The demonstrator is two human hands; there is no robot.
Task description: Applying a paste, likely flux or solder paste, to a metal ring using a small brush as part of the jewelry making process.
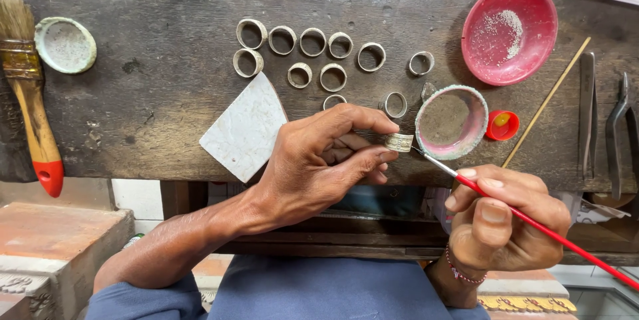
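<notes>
Workbench: my dark wooden bench (166,93) fills the view, scarred and dusty.
Red dish: at 1 o'clock, a red bowl (510,32) with a little white powder in it.
White tile: a pale slab (245,128) lies just at 9 o'clock from my left hand.
Paste cup: a small pink-rimmed cup (452,122) sits at 3 o'clock of the ring I hold, close beside it.
Left hand: my left hand (326,160) is closed, thumb and forefinger pinching 1 metal ring (399,141) above the bench's near edge.
Right hand: my right hand (502,220) is closed around a thin red-handled brush (532,220), its tip touching that ring.
Loose rings: 12 more rings (313,53) lie in rows at 12 o'clock, apart from my hands.
Progress: I judge 1 ring is being coated now; I cannot tell which of those 12 are already done, so most may remain.
</notes>
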